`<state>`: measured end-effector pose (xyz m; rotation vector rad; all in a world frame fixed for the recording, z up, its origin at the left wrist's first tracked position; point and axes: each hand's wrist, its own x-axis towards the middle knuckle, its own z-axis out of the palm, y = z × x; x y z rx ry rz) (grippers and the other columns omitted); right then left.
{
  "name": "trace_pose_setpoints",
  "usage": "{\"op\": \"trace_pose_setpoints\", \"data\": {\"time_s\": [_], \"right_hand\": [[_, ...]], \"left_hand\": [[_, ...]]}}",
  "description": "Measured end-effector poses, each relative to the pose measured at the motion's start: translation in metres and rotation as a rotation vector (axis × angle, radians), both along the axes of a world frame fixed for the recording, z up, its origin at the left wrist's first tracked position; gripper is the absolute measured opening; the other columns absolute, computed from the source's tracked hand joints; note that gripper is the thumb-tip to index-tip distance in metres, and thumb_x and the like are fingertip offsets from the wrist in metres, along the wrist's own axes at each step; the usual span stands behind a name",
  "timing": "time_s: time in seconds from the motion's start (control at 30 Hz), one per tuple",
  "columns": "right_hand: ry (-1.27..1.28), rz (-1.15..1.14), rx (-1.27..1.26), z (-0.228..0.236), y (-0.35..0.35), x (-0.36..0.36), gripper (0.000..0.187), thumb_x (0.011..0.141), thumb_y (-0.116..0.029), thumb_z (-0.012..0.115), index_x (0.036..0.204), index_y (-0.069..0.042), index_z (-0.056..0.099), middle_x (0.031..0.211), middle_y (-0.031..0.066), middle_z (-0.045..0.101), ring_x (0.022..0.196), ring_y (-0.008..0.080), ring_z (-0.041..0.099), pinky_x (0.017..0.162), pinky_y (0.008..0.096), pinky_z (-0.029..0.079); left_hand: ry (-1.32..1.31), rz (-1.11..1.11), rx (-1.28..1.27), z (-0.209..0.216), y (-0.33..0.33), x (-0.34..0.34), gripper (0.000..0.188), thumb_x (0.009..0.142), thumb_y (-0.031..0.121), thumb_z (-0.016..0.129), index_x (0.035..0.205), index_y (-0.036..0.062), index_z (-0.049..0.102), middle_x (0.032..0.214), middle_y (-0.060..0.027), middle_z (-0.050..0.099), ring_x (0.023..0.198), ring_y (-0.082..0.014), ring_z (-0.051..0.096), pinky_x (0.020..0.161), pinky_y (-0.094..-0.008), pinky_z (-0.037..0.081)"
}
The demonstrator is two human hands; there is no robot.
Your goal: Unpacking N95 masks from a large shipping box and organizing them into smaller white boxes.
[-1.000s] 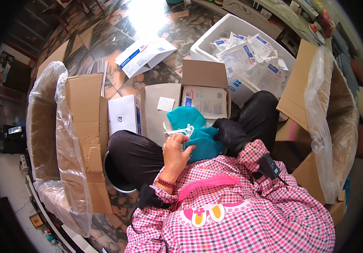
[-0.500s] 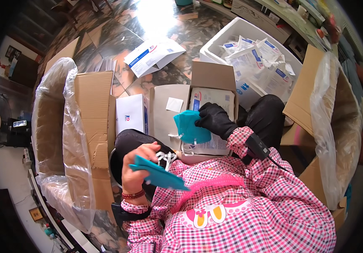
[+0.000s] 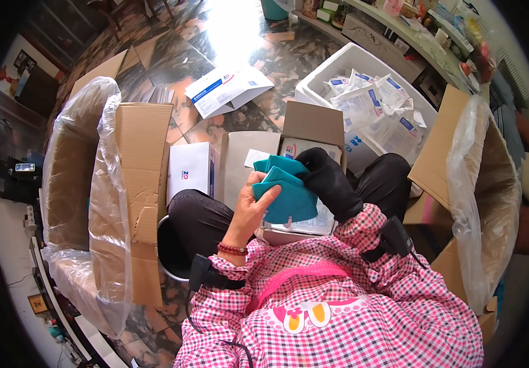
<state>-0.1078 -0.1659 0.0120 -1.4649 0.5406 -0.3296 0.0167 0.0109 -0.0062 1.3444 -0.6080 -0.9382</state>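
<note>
Bare, with a red bead bracelet at the wrist, my left hand [image 3: 249, 207] pinches teal folded face masks [image 3: 289, 201] between thumb and fingers. From the other side my right hand [image 3: 333, 187], in a black glove, grips teal masks as well. The masks overlap in a stack, so I cannot tell which hand holds how many. Beneath them, between my knees, stands an open cardboard box [image 3: 312, 120] with white printed packets [image 3: 323, 222] inside, partly hidden by hands and masks. A small white slip [image 3: 254, 157] lies on its left flap.
A white foam box [image 3: 304, 92] full of packaged masks [image 3: 362, 109] stands at far right. Large plastic-lined cartons flank me, left [image 3: 143, 165] and right [image 3: 439, 147]. A closed white box [image 3: 189, 168] sits by my left knee, and a flattened white carton [image 3: 227, 89] lies beyond. A bucket [image 3: 175, 260] is beside my left leg.
My left hand has come up and right from my lap with its teal masks, meeting those in my right hand. The white ear loops no longer dangle from the left hand.
</note>
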Motion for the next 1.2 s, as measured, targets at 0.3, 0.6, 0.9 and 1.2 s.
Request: {"op": "trace_pose_setpoints", "data": {"time_s": [0.3,0.6,0.9,1.2], "right_hand": [[0.109,0.123,-0.152,0.004,0.025,-0.006,0.066,0.094,-0.031,0.070,0.150,-0.009,0.042,0.141,0.0144,0.053,0.126,0.0242,0.054,0.106,0.0360,0.044],[0.133,0.327,-0.070,0.002,0.006,-0.013,0.077,0.083,-0.019,0.075,0.152,-0.013,0.040,0.140,0.0161,0.056,0.125,0.0272,0.057,0.104,0.0381,0.046],[0.317,0.266,-0.084,0.014,0.018,-0.025,0.070,0.079,-0.022,0.080,0.141,-0.004,0.052,0.125,0.0183,0.065,0.114,0.0262,0.064,0.099,0.0362,0.049],[0.138,0.036,-0.313,0.014,0.011,-0.014,0.093,0.076,-0.017,0.086,0.151,-0.004,0.034,0.132,0.0182,0.059,0.109,0.0262,0.065,0.092,0.0336,0.054]], "left_hand": [[-0.187,0.233,0.014,0.003,-0.016,-0.019,0.031,0.094,0.021,0.072,0.117,0.0075,0.057,0.102,-0.0056,0.064,0.094,-0.0137,0.062,0.079,-0.0292,0.053],[-0.162,0.010,-0.134,0.007,-0.006,-0.012,0.031,0.092,0.016,0.071,0.119,0.0095,0.059,0.139,-0.0109,0.054,0.122,-0.0196,0.052,0.103,-0.0321,0.043],[-0.280,0.324,-0.071,-0.007,-0.015,-0.021,0.030,0.095,0.024,0.071,0.114,0.0060,0.056,0.111,-0.0098,0.066,0.101,-0.0145,0.059,0.086,-0.0302,0.049],[-0.361,0.284,0.079,-0.002,-0.023,-0.033,0.041,0.107,0.034,0.047,0.125,-0.0023,0.049,0.101,-0.0185,0.067,0.092,-0.0285,0.067,0.081,-0.0375,0.053]]}}
